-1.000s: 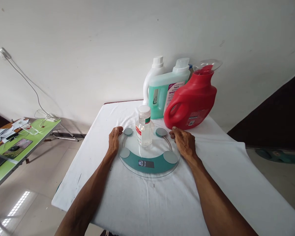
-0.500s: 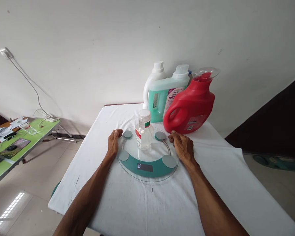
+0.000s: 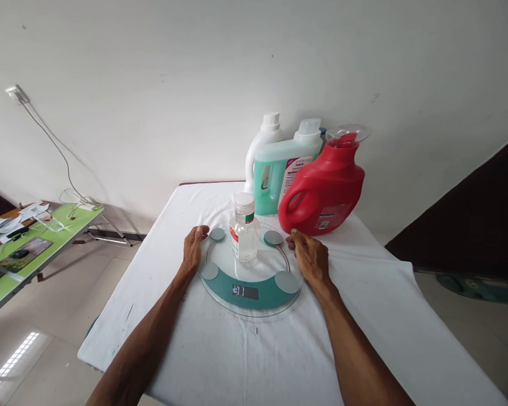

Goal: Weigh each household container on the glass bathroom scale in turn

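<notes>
Green side table point(image 3: 46, 237) is seen far left, then left hand point(image 3: 193, 248) is laid flat, fingers loosely open, against the round glass scale point(image 3: 249, 282) rim, small clear bottle point(image 3: 244, 235) is stood upright at centre, right hand point(image 3: 309, 256) likewise flat on opposite rim, red detergent jug point(image 3: 324, 189) behind.

Home: detergent jugs point(image 3: 322, 189), scale point(image 3: 249, 268).
</notes>
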Demonstrator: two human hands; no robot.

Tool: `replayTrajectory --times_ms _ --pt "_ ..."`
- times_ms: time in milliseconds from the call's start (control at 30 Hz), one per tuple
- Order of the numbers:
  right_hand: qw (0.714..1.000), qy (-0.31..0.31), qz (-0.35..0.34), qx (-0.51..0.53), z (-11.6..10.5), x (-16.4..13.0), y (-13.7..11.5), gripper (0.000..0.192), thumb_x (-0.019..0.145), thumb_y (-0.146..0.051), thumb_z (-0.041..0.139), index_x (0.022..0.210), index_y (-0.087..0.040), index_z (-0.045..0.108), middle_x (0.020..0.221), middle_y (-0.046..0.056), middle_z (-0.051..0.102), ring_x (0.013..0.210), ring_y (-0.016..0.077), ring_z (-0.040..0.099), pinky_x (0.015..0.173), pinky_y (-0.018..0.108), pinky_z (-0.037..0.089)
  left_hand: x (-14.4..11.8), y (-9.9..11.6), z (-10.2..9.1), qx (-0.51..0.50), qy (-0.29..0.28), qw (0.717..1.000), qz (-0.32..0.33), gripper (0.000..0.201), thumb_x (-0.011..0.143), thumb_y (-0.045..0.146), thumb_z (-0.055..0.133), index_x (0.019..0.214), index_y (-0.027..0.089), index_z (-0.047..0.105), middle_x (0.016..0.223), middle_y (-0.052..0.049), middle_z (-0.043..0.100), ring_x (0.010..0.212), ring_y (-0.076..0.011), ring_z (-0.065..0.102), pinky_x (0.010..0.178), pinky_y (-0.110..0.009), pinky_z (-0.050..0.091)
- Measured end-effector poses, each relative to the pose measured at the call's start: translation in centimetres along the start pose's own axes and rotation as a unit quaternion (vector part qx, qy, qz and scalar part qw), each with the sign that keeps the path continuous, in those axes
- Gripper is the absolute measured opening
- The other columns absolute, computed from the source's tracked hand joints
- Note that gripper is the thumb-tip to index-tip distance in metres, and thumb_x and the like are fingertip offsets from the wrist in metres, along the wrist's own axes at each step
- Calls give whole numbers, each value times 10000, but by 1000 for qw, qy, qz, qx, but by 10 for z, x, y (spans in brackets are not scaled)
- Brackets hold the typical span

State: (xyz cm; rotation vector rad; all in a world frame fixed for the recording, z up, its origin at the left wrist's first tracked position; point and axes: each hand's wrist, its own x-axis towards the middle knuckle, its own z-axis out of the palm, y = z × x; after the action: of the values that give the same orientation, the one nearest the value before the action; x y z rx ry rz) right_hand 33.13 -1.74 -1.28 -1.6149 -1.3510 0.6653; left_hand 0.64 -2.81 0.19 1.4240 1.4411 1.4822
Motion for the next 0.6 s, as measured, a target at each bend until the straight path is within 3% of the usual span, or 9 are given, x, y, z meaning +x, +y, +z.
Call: replayTrajectory --times_ms 600 --pt "1000 11 9 -25 -1 -2 -7 587 972 -689 385 778 -251 724 813 172 786 801 325 728 935 484 544 1 1 0 4 -11 1000 5 739 1008 869 492 1054 188 775 1221 -173 822 1178 -328 783 1101 -510 637"
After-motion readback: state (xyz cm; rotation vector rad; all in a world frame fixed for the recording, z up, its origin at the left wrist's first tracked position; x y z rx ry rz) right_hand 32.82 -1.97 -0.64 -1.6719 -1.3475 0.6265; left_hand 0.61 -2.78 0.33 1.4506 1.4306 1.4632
